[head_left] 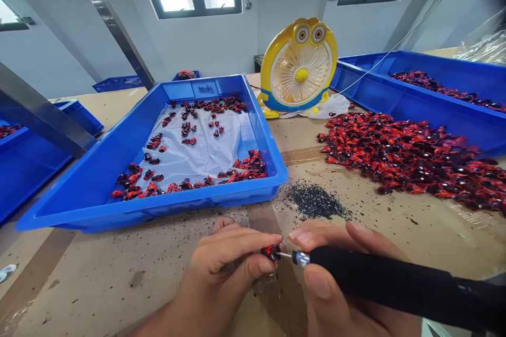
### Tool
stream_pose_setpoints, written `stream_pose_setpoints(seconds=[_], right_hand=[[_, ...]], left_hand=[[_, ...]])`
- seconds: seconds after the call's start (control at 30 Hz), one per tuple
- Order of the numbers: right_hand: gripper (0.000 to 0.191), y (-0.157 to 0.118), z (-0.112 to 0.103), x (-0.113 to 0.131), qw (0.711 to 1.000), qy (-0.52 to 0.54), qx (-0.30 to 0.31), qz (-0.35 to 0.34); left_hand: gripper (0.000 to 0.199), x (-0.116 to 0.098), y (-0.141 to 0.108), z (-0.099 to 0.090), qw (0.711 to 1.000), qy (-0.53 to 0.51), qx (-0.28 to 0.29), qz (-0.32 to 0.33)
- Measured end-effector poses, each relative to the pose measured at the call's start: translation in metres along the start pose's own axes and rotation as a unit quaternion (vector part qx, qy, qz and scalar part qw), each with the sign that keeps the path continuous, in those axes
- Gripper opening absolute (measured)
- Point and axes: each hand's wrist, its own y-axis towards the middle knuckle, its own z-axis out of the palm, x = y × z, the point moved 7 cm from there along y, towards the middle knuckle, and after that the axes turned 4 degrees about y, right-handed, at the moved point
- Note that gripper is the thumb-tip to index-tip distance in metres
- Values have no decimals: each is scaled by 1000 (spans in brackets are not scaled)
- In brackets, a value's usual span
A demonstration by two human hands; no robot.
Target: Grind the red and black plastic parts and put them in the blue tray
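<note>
While pinching one small red-and-black part (271,251) in the left hand (231,260), near the blue tray (221,200) | grasping a black tool (379,274) in the right hand (348,313), holding its tip to the part | working partway, seemingly – leaving unclear which in tray or heap (399,152) are finished

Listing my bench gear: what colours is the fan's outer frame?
The fan's frame is yellow, blue lower down; head view.

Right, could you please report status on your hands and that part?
Left hand: small part in fingertip grip. Right hand: black tool, metal tip at part. Black crumbs beyond, on table.
</note>
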Motion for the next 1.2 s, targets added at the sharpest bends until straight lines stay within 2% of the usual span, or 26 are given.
stream_pose_setpoints(seconds=[0.13, 0.3, 0.43, 0.6, 0.73, 0.8, 1.0, 1.2], right_hand=[[53, -1, -1, 1, 1000, -9, -9, 0], [56, 2, -1, 3, 1000, -14, 18, -17], [49, 6, 2, 4, 1000, -6, 10, -21], [39, 7, -3, 4, 997, -1, -68, -34], [42, 8, -5, 1, 998, -1, -59, -22], [42, 8, -6, 0, 998, 1, -58, -13], [42, 4, -8, 2, 996, 3, -83, 13], [44, 4, -7, 2, 998, 6, -65, 7]], left_hand=[[14, 2, -1, 0, 1000, -1, 6, -12], [13, 0, 1, 2, 1000, -4, 9, -11], [15, 1, 1, 3, 1000, -13, 5, -24], [20, 9, -3, 0, 996, -39, -12, -84], [24, 15, -4, 1, 986, -34, -12, -163], [25, 15, -4, 1, 982, -40, -10, -182], [28, 14, -4, 1, 986, -33, -8, -163], [32, 11, -5, 4, 990, -44, 1, -131]])
